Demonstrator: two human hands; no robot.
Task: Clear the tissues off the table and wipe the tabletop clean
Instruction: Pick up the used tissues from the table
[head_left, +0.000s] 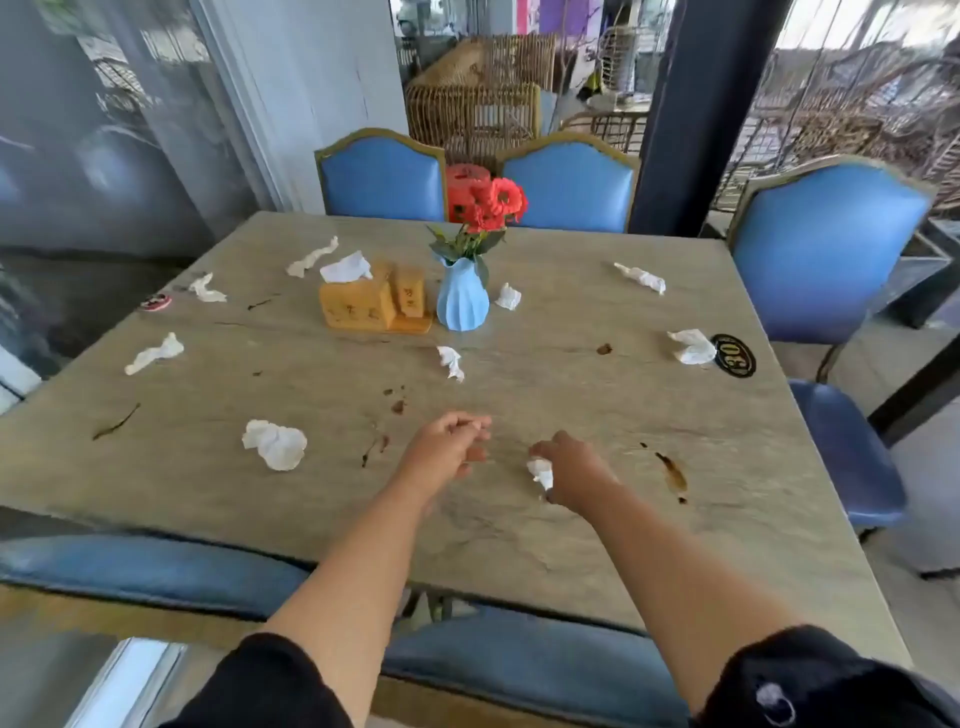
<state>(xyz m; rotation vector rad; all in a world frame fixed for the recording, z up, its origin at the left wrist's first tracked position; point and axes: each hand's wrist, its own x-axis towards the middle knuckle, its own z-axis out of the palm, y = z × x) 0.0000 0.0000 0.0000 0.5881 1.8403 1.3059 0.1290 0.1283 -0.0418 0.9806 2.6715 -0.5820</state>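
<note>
We look down on a pale stone-look table (311, 384) littered with crumpled white tissues, both our bare arms reaching over its near edge. Our right hand (569, 475) is curled shut around one small wad (540, 472), the white paper bulging out by the thumb, just above the tabletop. Our left hand (449, 447) hovers beside it with nothing in it, fingers loosely bent and the tips drawn near one another. The biggest tissue (275, 443), a puffy ball, lies to the left of that hand near the front edge. A twisted strip (154, 354) sits farther left, another scrap (208, 289) beyond it near a small red sticker (155, 302), and a long twist (311, 257) lies behind the yellow tissue box (358, 306), from which a fresh sheet (346, 267) sticks up. One small piece (451, 362) rests in front of the blue vase (462, 299) of red flowers (493, 205), one (508, 296) just right of it. On the right side, a twist (641, 278) lies toward the far edge and a loose clump (692, 346) touches a black round badge (733, 355). Brown stains dot the surface: a long smear (672, 474) right of our right hand, spots (397, 405) ahead of the left, a streak (117, 423) at far left. Blue chairs (826, 244) ring the table.
</note>
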